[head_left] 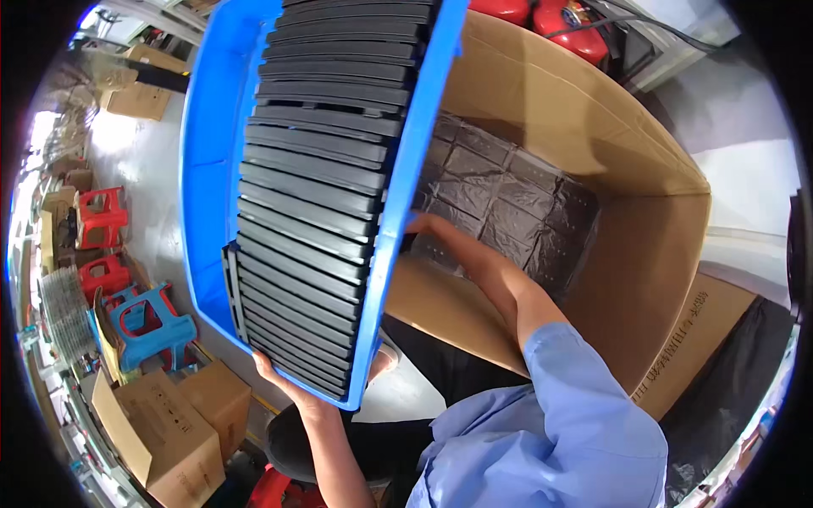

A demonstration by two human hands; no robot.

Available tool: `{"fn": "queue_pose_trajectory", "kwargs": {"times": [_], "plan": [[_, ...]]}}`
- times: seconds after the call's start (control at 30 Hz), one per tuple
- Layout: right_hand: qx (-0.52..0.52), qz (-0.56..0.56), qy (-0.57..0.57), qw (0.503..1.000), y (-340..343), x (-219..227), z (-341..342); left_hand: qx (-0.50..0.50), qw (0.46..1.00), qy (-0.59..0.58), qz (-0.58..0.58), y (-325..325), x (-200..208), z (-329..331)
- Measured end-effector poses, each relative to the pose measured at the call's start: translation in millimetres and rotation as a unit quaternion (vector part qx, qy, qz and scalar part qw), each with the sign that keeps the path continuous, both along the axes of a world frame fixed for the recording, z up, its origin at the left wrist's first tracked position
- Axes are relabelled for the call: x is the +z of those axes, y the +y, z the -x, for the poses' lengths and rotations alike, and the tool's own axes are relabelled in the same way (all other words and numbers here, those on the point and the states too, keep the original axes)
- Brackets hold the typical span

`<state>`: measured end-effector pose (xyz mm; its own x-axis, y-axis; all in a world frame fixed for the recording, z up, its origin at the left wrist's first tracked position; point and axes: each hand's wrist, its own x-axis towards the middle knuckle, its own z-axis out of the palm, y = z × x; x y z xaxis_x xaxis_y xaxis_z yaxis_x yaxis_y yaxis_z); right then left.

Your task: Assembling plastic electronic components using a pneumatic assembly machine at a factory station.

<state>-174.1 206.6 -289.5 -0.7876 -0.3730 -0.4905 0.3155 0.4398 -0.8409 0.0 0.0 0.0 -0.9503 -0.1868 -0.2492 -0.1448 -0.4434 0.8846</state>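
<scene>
A blue plastic tub (212,182) is tilted in front of me, filled with a long row of flat black plastic parts (313,182) stacked side by side. My left hand (275,372) grips the tub's near left corner, its other fingers hidden beneath. Across the opening of a large cardboard box (652,229) reaches my right arm. My right hand (417,224) is at the tub's outer right wall, which hides its fingers. Inside the box lie several dark pieces wrapped in clear plastic (508,190).
Red and blue plastic stools (152,326) stand on the floor at left. Open cardboard cartons (165,423) sit at lower left. Red rounded objects (567,30) are behind the big box. A flattened carton (703,330) and black sheeting (732,389) lie at right.
</scene>
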Motion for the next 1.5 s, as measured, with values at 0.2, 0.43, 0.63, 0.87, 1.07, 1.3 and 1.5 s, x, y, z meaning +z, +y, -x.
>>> {"fn": "queue_pose_trajectory", "kwargs": {"times": [0.2,0.43,0.63,0.87,1.07,1.3,1.5], "plan": [[0.011,0.189,0.113,0.975,-98,73,-20,0.044,0.997,-0.057,0.013,-14,-12,-29],[-0.178,0.36,0.077,0.913,32,61,-132,-0.06,0.991,-0.083,-0.085,-6,-27,-40],[-0.378,0.402,0.071,0.831,159,64,-154,-0.05,0.995,-0.053,-0.061,8,-31,-40],[-0.633,0.387,0.334,0.582,254,233,-192,-0.085,0.991,-0.015,-0.104,-3,-47,-39],[-0.315,0.104,0.564,0.756,266,341,-202,-0.12,0.981,0.043,-0.144,7,-43,-28],[0.276,-0.165,0.675,0.664,1,484,-103,-0.094,0.985,0.057,-0.136,1,-33,-32],[0.425,-0.145,0.615,0.648,-59,453,-53,-0.08,0.983,0.088,-0.143,12,-38,-33]]}}
